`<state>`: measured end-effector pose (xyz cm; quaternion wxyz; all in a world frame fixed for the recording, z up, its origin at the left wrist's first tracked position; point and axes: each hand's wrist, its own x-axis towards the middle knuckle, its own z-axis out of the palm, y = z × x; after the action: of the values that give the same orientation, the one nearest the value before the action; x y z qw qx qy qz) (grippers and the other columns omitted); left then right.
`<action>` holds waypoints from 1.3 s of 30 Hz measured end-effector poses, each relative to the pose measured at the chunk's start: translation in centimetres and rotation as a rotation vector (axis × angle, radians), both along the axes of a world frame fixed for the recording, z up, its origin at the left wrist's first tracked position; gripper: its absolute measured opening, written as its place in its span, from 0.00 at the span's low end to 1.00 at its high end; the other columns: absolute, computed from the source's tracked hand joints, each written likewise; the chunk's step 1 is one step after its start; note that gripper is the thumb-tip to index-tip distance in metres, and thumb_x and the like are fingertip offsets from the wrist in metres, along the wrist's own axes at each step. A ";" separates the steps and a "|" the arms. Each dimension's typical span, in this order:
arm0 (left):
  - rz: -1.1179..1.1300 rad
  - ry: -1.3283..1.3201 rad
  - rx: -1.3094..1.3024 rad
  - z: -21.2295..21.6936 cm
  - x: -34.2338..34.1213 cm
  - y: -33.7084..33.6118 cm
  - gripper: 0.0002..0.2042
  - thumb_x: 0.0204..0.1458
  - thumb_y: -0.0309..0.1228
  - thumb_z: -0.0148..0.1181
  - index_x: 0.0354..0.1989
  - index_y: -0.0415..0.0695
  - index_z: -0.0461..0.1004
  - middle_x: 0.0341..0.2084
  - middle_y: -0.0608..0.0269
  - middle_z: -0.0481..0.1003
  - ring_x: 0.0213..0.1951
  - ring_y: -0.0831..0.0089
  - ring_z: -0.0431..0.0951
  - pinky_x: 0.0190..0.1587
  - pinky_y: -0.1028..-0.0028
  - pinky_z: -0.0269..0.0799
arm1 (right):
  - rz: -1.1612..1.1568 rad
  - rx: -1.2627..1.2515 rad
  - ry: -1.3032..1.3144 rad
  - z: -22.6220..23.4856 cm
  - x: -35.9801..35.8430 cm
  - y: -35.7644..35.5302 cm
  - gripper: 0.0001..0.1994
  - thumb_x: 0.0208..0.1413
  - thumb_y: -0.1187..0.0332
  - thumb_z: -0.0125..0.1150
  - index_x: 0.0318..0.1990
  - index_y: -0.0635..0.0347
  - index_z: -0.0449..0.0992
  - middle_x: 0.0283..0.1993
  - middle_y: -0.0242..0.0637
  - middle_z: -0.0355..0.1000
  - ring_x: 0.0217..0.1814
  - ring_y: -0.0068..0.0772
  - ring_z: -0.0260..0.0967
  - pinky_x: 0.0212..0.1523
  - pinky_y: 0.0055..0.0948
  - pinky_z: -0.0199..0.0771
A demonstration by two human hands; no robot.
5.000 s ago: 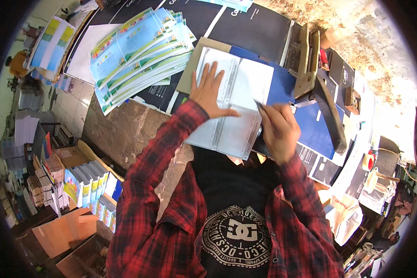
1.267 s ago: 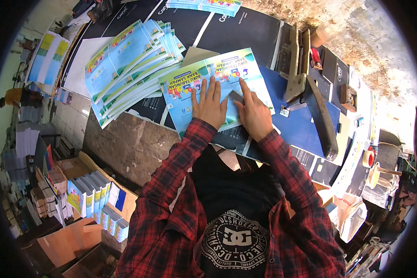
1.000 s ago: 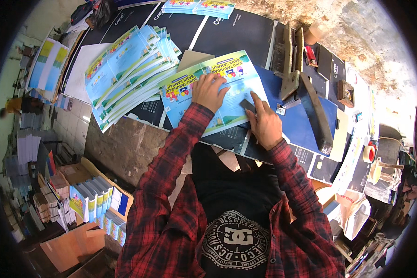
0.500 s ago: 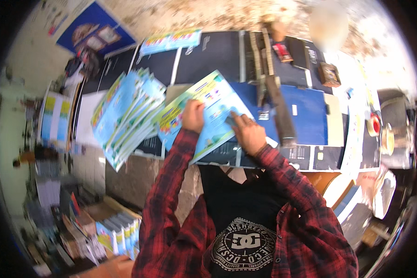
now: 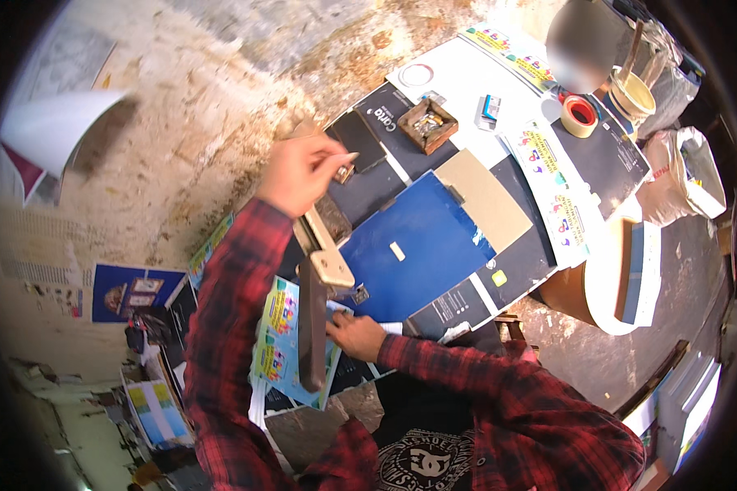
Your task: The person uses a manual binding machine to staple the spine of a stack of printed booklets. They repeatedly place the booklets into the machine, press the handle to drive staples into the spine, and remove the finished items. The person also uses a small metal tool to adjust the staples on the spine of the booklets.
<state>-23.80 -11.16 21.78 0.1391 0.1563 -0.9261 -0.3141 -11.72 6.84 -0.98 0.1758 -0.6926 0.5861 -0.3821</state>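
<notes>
My left hand [image 5: 299, 173] is raised over the far part of the table, thumb and fingers pinched together. Whatever sits in that pinch is too small to make out; a small box [image 5: 345, 173] lies just beyond the fingertips. Below this hand runs what looks like a long-arm stapler [image 5: 326, 266], with a beige body and a brown bar pointing toward me. Under the bar lies a blue printed sheet [image 5: 282, 348] with colourful figures. My right hand [image 5: 358, 334] is closed on the sheet's right side, beside the bar, its fingertips partly hidden.
A blue board [image 5: 418, 245] on beige card lies right of the stapler. Farther off are a small wooden box [image 5: 427, 127] of bits, a red tape roll [image 5: 580, 114], printed strips [image 5: 553, 192] and a pot [image 5: 630, 94] with a brush. A white sack [image 5: 684, 176] stands at right.
My view has swung to the right. My left hand has let go of the sheet and risen to the far side; the sheet now lies beneath the stapler's bar, my right hand still at it.
</notes>
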 end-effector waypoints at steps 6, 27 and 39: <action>-0.086 -0.239 -0.296 -7.7 -15.5 -1.7 0.09 0.49 0.34 0.68 0.31 0.40 0.82 0.24 0.50 0.80 0.29 0.60 0.82 0.36 0.67 0.76 | -0.018 0.034 -0.048 0.1 0.0 0.4 0.30 0.53 0.70 0.54 0.66 0.59 0.61 0.45 0.47 0.69 0.42 0.45 0.75 0.31 0.37 0.80; 0.934 0.120 -0.058 -7.7 31.0 3.5 0.11 0.61 0.31 0.58 0.41 0.34 0.76 0.30 0.64 0.77 0.33 0.78 0.74 0.40 0.76 0.71 | 0.014 0.041 -0.024 1.8 -2.5 2.3 0.21 0.53 0.68 0.57 0.55 0.59 0.70 0.39 0.41 0.75 0.40 0.44 0.77 0.32 0.40 0.79; 1.786 0.482 0.472 -22.8 45.9 31.4 0.18 0.60 0.40 0.59 0.52 0.42 0.73 0.42 0.68 0.75 0.42 0.81 0.73 0.41 0.79 0.66 | -0.092 -0.011 0.337 11.4 -25.7 -3.6 0.12 0.54 0.70 0.64 0.46 0.61 0.77 0.42 0.43 0.73 0.40 0.53 0.74 0.39 0.42 0.75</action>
<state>22.14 20.28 -1.03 0.4793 0.7607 -0.3239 -0.2944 -37.45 3.26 10.39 0.0537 -0.7203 0.6361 -0.2713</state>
